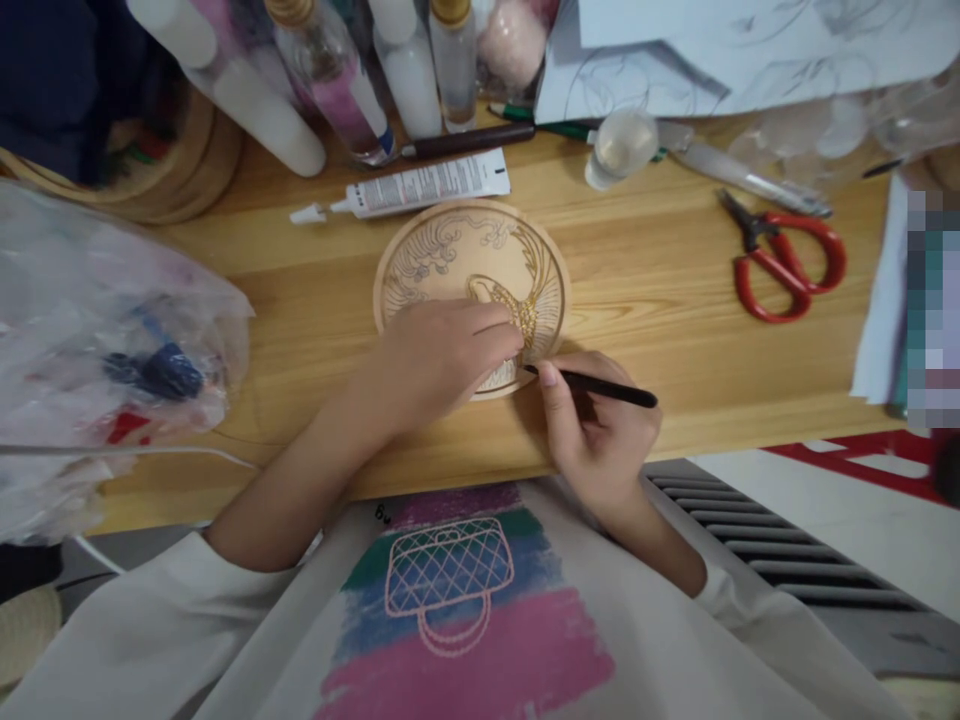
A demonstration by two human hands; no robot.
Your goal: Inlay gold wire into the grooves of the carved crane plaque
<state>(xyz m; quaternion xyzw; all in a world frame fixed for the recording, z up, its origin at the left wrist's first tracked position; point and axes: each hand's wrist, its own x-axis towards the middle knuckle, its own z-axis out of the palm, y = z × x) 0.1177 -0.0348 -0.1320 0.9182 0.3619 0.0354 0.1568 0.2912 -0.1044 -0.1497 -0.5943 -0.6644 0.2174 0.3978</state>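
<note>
Nearest the body, I have the right hand closed in a pinch on a slim black tool, whose long axis runs leftward and slightly away, its tip at the near right edge of the round wooden plaque. My left hand, the closer of the two, lies over the plaque's near left part, fingers together and bent, their tips near the tool's tip; whether they grip anything I cannot tell. Just beyond the plaque's far rim lies a white tube.
</note>
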